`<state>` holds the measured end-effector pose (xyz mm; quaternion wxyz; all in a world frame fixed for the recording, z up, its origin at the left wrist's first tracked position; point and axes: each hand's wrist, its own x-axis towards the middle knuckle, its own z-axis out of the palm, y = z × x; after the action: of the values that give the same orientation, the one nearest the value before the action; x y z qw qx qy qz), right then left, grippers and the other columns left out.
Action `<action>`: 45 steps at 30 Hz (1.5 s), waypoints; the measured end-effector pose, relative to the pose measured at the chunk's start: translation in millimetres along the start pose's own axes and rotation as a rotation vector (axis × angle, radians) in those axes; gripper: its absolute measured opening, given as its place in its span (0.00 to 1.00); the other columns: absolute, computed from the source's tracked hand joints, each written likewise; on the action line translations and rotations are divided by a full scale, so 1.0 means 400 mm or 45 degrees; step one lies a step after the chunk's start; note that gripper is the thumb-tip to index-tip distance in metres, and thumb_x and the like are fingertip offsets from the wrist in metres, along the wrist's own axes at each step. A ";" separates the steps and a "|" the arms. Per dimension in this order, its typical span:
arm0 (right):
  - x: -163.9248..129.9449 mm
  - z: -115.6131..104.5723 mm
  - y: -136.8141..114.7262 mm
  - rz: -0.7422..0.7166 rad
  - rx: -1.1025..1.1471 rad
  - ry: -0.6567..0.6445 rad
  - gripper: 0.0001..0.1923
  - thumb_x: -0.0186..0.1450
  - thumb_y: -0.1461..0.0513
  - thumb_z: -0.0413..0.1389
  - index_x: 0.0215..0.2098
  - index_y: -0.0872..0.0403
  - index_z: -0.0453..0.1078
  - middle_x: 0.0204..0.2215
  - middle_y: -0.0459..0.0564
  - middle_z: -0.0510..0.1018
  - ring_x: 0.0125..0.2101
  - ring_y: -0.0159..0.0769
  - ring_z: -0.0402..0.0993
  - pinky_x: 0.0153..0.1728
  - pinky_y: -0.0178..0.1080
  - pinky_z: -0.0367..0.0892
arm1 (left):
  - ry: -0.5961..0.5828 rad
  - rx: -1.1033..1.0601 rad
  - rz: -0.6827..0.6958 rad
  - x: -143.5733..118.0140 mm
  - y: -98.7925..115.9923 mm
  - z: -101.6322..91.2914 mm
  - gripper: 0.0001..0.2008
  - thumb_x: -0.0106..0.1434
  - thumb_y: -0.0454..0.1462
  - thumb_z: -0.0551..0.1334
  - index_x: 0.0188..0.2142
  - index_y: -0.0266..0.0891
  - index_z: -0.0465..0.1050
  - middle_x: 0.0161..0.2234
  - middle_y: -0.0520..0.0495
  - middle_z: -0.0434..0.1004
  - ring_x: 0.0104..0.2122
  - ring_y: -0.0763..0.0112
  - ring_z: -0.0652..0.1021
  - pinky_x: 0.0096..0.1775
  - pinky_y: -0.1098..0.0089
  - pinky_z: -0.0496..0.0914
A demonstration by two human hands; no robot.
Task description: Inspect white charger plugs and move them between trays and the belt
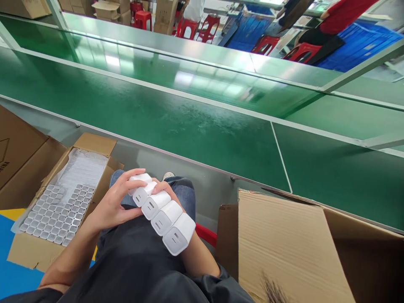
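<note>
- Left hand [115, 206] over the lap, palm turned right, fingers curled across the far end of a row of white chargers [160, 212]; thumb under the row.
- Right hand [164, 189] mostly hidden behind the row, only knuckles showing near the second and third units; right forearm runs under the row toward the lower right.
- Five chargers side by side, touching, laid diagonally along the right forearm, port faces toward the camera.
- Each face: one small slot-shaped port. No readable brand or print on the chargers.
- Left cardboard flap [12, 147]: dark printing at the edge, cut off, unreadable.
- Grip, left: closed on the top one or two chargers, fingers wrapped over, not fully clenched.
- Grip, right: can't tell, fingers hidden behind the row.
- Open box [27, 248] at left on the floor, holding a tray of chargers [57, 210] in a grid, clear film partly over it.
- Large open carton [284, 248] at right, just beside the right arm.
- Green conveyor belt [189, 126] ahead, beyond the knees.
</note>
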<state>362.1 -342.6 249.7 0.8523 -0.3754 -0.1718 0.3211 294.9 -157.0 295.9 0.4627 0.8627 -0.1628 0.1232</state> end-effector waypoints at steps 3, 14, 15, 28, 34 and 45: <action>-0.012 0.004 -0.028 -0.106 -0.153 -0.109 0.23 0.50 0.53 0.69 0.42 0.47 0.74 0.50 0.52 0.72 0.49 0.48 0.72 0.48 0.48 0.68 | 0.025 0.013 0.008 0.005 0.005 0.004 0.29 0.61 0.33 0.68 0.59 0.47 0.63 0.64 0.36 0.60 0.63 0.51 0.68 0.57 0.52 0.70; -0.029 0.004 -0.053 -0.167 -0.386 -0.158 0.40 0.39 0.64 0.72 0.52 0.48 0.72 0.56 0.56 0.67 0.54 0.54 0.69 0.56 0.53 0.64 | 0.056 -0.048 0.040 0.004 -0.004 0.013 0.35 0.63 0.28 0.63 0.67 0.49 0.55 0.66 0.36 0.60 0.65 0.55 0.66 0.61 0.53 0.68; -0.030 0.003 -0.053 -0.159 -0.373 -0.149 0.40 0.38 0.64 0.72 0.51 0.48 0.72 0.56 0.56 0.68 0.54 0.54 0.69 0.56 0.53 0.64 | 0.062 -0.051 0.041 0.004 -0.004 0.013 0.36 0.63 0.28 0.63 0.67 0.49 0.55 0.66 0.36 0.61 0.65 0.55 0.66 0.61 0.53 0.68; 0.007 0.081 0.029 0.104 0.690 0.447 0.26 0.59 0.37 0.55 0.46 0.41 0.76 0.52 0.46 0.78 0.53 0.44 0.71 0.49 0.49 0.68 | 0.259 -0.235 -0.048 0.052 -0.023 0.023 0.26 0.61 0.38 0.70 0.58 0.47 0.69 0.56 0.42 0.74 0.56 0.60 0.74 0.57 0.60 0.70; 0.003 0.137 -0.045 0.063 0.814 0.501 0.16 0.64 0.45 0.55 0.42 0.41 0.77 0.51 0.44 0.79 0.51 0.41 0.72 0.53 0.46 0.66 | 0.169 -0.453 -0.475 0.086 -0.037 0.031 0.22 0.60 0.45 0.69 0.53 0.42 0.73 0.45 0.45 0.76 0.40 0.67 0.78 0.41 0.70 0.74; -0.013 0.122 -0.026 0.113 0.764 0.460 0.23 0.63 0.42 0.55 0.52 0.38 0.72 0.53 0.43 0.77 0.56 0.41 0.68 0.56 0.48 0.64 | 0.265 -0.375 -0.200 0.096 0.040 0.039 0.20 0.61 0.39 0.70 0.51 0.45 0.71 0.47 0.47 0.77 0.45 0.67 0.77 0.48 0.69 0.71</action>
<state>336.7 -325.4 289.6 0.9264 -0.1662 0.1005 0.3225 324.6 -184.8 313.6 0.6064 0.7783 -0.0625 0.1502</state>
